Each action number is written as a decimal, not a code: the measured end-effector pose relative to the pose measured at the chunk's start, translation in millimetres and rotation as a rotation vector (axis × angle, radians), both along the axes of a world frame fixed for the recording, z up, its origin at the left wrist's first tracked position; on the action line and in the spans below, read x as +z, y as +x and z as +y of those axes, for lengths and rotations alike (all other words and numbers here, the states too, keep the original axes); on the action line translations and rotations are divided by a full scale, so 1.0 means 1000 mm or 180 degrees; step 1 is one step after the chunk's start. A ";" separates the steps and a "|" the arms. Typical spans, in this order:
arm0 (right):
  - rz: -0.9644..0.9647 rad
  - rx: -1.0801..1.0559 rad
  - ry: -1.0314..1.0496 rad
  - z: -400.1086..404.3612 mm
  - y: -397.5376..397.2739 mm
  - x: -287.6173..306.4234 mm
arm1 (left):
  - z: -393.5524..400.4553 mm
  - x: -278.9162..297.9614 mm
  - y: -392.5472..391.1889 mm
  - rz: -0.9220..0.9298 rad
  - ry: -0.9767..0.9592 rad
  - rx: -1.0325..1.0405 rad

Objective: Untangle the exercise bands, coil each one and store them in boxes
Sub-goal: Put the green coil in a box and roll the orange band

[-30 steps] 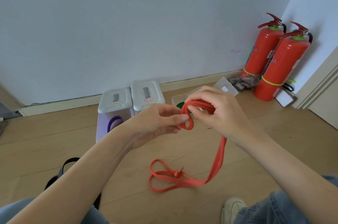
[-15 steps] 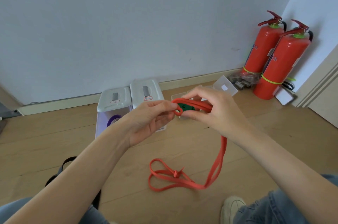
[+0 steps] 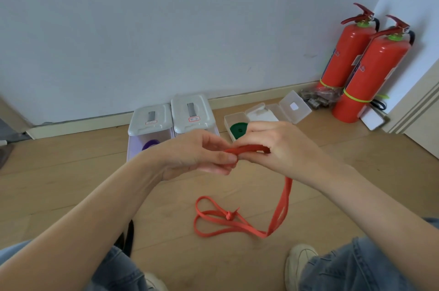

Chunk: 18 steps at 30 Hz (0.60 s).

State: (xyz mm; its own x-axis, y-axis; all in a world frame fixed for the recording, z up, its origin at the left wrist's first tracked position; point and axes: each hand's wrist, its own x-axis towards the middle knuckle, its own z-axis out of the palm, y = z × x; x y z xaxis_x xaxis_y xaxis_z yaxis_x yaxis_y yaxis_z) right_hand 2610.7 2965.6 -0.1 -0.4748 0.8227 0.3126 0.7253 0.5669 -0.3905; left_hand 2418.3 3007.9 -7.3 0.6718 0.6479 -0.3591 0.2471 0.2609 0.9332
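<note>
Both of my hands meet at the middle of the frame on one red band (image 3: 280,205): my left hand (image 3: 197,155) pinches its upper end between thumb and fingertips, and my right hand (image 3: 278,145) curls its fingers around the same stretch just to the right, the two hands touching. From my right hand the band hangs down to the wooden floor (image 3: 71,172), where it lies in loose loops in the lower middle of the frame, with a small knot (image 3: 228,215) in them. Behind my hands, along the wall, stand two lidded white boxes (image 3: 171,117) side by side; the left one shows a purple band (image 3: 150,144) through its front. Right of them an open clear box (image 3: 234,117) holds a coiled green band (image 3: 238,129), with another clear box (image 3: 294,107) lying open beside it. Two red fire extinguishers (image 3: 370,72) stand in the corner at the upper right. A black strap (image 3: 129,235) lies by my left knee.
</note>
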 end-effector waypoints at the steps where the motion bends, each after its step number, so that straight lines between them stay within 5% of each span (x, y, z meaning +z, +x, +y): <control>1: 0.0235 -0.0065 -0.0037 0.001 -0.001 -0.001 | 0.001 0.000 0.001 -0.0191 -0.0015 0.0243; 5: 0.2008 -0.0495 -0.0871 0.005 -0.003 0.001 | 0.007 0.003 0.006 -0.0729 0.0037 0.1100; 13: 0.3002 -0.0697 -0.1260 0.006 -0.016 -0.008 | 0.002 -0.001 0.015 -0.0566 0.0304 0.1389; 18: 0.3273 -0.0705 -0.1139 0.005 -0.026 -0.010 | -0.002 -0.004 0.025 -0.0930 -0.0161 0.1399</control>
